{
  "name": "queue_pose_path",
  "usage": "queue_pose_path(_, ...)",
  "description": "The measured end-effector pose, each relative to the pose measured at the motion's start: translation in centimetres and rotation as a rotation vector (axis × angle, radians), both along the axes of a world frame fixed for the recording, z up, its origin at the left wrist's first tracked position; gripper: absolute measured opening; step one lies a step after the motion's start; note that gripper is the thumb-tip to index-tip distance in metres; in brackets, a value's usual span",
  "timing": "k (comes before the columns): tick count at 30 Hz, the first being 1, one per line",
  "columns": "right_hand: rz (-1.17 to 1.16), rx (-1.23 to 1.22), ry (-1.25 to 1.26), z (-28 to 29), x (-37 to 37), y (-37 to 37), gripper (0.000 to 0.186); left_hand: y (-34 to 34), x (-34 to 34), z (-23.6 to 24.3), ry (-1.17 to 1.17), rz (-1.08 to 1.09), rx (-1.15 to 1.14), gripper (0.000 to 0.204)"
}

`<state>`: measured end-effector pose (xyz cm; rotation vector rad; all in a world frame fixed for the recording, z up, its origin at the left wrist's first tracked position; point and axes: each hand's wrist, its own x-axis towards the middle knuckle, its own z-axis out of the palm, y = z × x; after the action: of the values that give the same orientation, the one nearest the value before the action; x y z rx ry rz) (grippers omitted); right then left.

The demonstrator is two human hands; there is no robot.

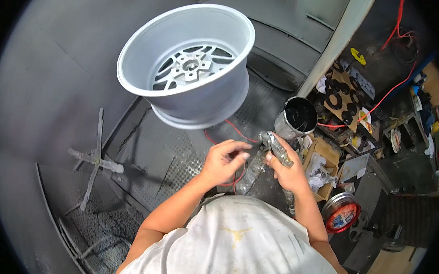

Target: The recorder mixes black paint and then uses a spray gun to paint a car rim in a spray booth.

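Observation:
My right hand (pixel 293 169) is wrapped round a paint-smeared spray gun (pixel 279 149), held in front of my body at the right. My left hand (pixel 224 161) is just left of the gun and does not touch it. Its fingers are half curled, with a gap between thumb and fingertips and nothing visible in them. Beyond both hands is a large silver-grey wheel rim (pixel 206 104), tilted, with its hollow side up and its spokes showing inside. What supports the rim is hidden beneath it.
A metal bucket (pixel 285 124), dark inside, stands just beyond the gun. A red hose (pixel 240 134) runs behind my hands. At left is a coated cross-shaped stand (pixel 98 161). On the right are a cardboard box (pixel 331 155), a red-edged wheel (pixel 342 217) and a cluttered bench.

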<state>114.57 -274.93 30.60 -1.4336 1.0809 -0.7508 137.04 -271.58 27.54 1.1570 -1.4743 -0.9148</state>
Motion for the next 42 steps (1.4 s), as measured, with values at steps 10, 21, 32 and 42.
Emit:
queue_pose_path(10, 0.462, 0.316, -0.165, 8.9, 14.4, -1.3, 0.063, -1.5, 25.6, -1.6, -0.049, 0.021, 0.497, 0.034)
queue_pose_path(21, -0.175, -0.268, -0.02, 18.1, 21.6, -10.0, 0.061, -4.4, 17.4, -6.6, -0.004, -1.147, 0.365, 0.054)
queue_pose_path(32, -0.473, -0.085, -0.025, 11.6, 14.8, -7.1, 0.064, -4.5, 20.4, -10.9, 0.465, -1.216, 0.86, 0.065)
queue_pose_path(42, -0.472, -0.043, 0.008, 6.7, 6.6, -5.3, 0.059, -6.0, 15.6, -7.1, -0.157, -1.1, 0.622, 0.048)
